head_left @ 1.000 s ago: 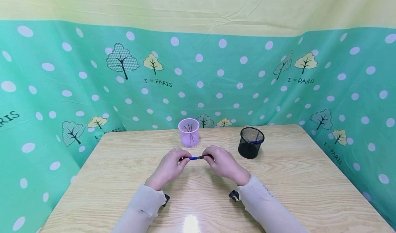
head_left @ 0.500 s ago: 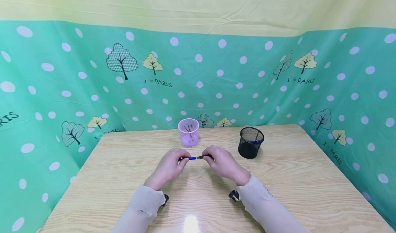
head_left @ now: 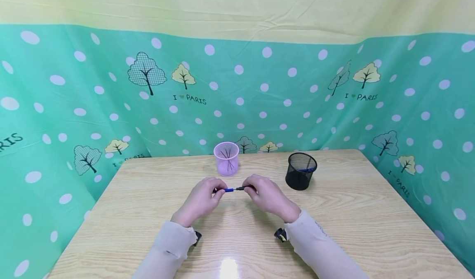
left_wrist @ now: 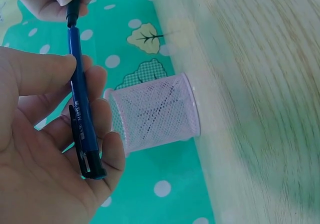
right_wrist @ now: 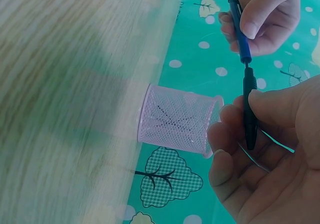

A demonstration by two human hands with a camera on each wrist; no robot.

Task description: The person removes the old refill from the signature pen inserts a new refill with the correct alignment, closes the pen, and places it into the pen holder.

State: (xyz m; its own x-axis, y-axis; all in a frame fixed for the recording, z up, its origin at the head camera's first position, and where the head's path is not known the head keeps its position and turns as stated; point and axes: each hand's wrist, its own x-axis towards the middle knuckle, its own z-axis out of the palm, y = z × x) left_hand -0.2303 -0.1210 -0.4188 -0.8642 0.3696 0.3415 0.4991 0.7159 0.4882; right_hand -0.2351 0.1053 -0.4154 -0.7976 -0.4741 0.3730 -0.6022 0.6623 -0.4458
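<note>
My left hand (head_left: 202,198) pinches the blue barrel (left_wrist: 82,102) of a pen between thumb and fingers. Its black clip and end lie toward the palm. A black pen front section (right_wrist: 249,107) is pinched between the thumb and fingers of my right hand (head_left: 268,196). The two parts lie nearly in line above the table, with a small gap between them. In the right wrist view a thin dark piece bridges this gap. Behind the hands stands a pink mesh pen cup (head_left: 227,167), with several thin dark sticks showing in it.
A black mesh pen cup (head_left: 297,180) stands right of the pink one, with a blue pen (head_left: 307,170) inside. Both cups are on the wooden table (head_left: 156,184). A green dotted curtain (head_left: 259,97) hangs behind and along the sides.
My left hand has shifted slightly left with the blue barrel, and the gap to the black section has widened. My right hand has stayed almost still.
</note>
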